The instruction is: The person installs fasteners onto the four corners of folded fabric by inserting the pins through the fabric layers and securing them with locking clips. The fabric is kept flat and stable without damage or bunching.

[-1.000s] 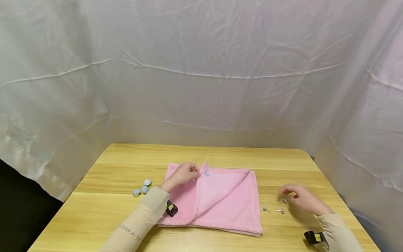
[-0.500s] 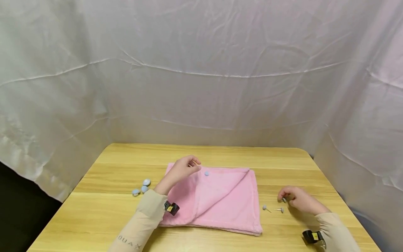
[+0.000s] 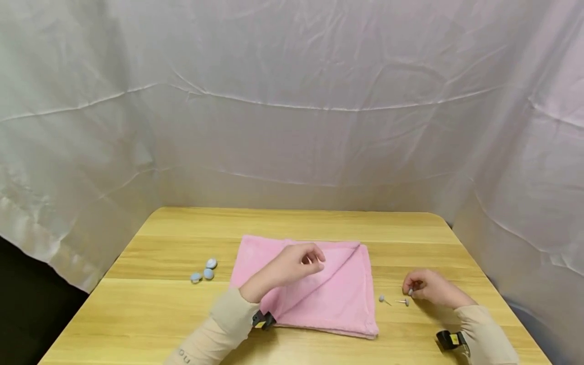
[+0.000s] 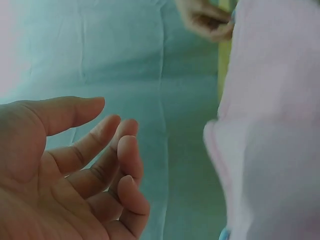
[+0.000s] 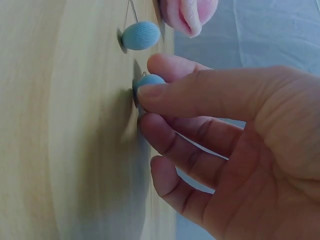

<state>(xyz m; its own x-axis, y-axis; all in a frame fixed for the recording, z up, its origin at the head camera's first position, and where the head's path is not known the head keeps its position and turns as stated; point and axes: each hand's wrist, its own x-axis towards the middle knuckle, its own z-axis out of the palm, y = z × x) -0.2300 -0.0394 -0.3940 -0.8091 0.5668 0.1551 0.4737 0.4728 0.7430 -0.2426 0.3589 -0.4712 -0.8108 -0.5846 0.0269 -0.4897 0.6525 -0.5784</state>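
Observation:
A folded pink blanket [image 3: 328, 309] lies on the table with its upper layer turned back diagonally. Above it hovers my left hand [image 3: 292, 263], fingers loosely bent and nothing held, as the left wrist view also shows. A sliver of a blue button [image 4: 225, 234] shows at the blanket's edge there; the hand hides it in the head view. To the blanket's right, my right hand [image 3: 429, 289] pinches a blue-headed pin [image 5: 150, 81] between thumb and fingertips at the tabletop. Two more blue-headed pins, one pointing left [image 3: 407, 302] and one angled [image 3: 381, 298], lie beside it.
Several round blue pieces, grouped as three buttons [image 3: 208, 274], sit on the wooden table [image 3: 150, 314] left of the blanket. A pale curtain [image 3: 292, 142] hangs behind the table and along both sides.
My left hand has let go of the blanket's top edge and moved right over the blanket, covering the blue button. The right hand has closed its fingertips on the pin.

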